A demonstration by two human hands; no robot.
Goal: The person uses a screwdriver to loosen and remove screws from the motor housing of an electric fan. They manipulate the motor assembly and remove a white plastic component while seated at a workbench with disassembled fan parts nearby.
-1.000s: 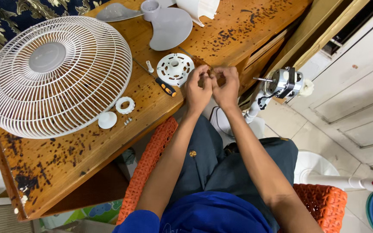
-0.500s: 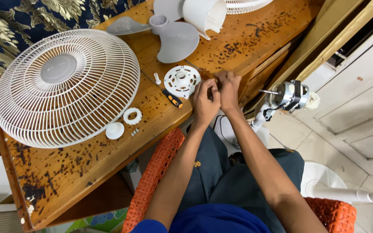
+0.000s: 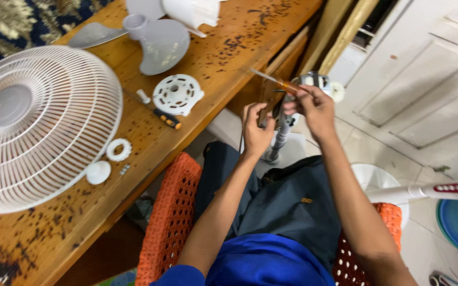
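Having left the table edge, right hand (image 3: 314, 106) grips a screwdriver (image 3: 282, 83); left hand (image 3: 255, 130) clasps the fan motor (image 3: 314, 82).

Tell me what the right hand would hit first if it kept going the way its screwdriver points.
Probably the wooden table's edge. The right hand holds an orange-handled screwdriver whose shaft points up-left toward it, past the fan motor. Depth is unclear, so the tip might pass beside the edge.

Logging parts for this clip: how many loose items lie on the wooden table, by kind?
Round white wire fan grille: 1
Pale grey plastic fan blade: 1
White round perforated disc: 1
Small white plastic ring nut: 1
Small white round cap: 1
Black-and-orange-handled screwdriver: 1
Small white peg: 1
Total: 7
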